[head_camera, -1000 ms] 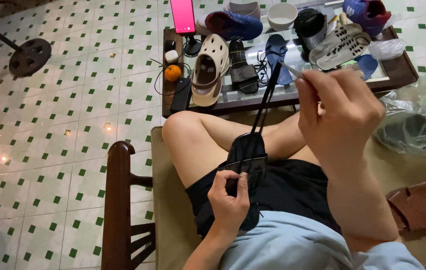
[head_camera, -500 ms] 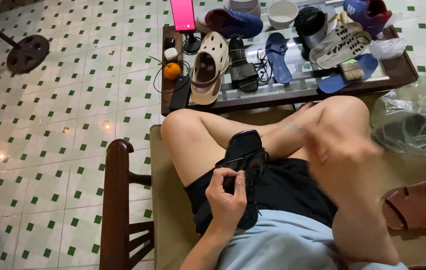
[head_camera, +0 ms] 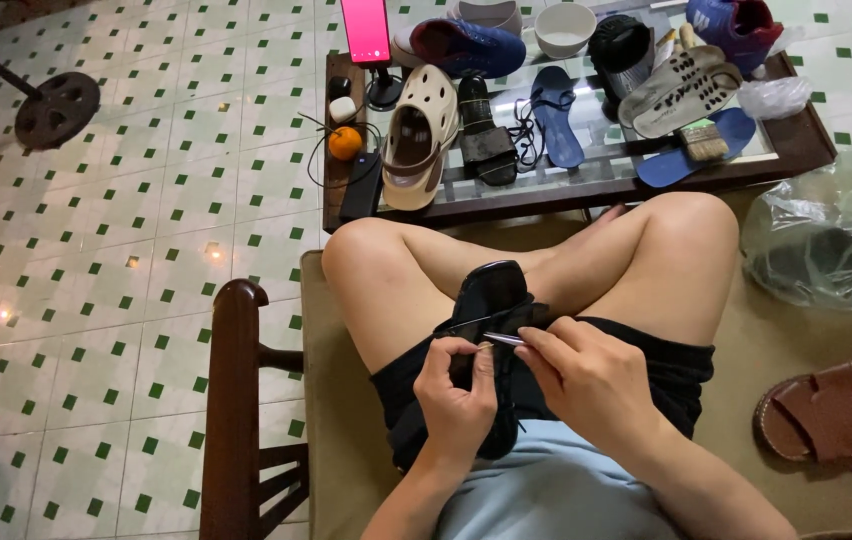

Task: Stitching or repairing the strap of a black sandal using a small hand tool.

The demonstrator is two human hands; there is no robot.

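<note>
Lowered from its raised pull, the right hand (head_camera: 586,375) pinches a needle (head_camera: 504,339) at the black shoe (head_camera: 491,300) gripped by the left hand (head_camera: 458,395); a slip could prick a finger

1. A home living room doubling as a shoe-mending corner.
2. Floor (head_camera: 126,260) of white tiles with small green squares.
3. A wooden armchair (head_camera: 236,400) with a tan cushion, near.
4. A low glass-topped desk (head_camera: 586,180), far, crowded with a cream clog (head_camera: 416,135), sandals, a blue sneaker (head_camera: 466,45) and a brush (head_camera: 706,140).
5. A brown sandal (head_camera: 831,410) lies right.
</note>
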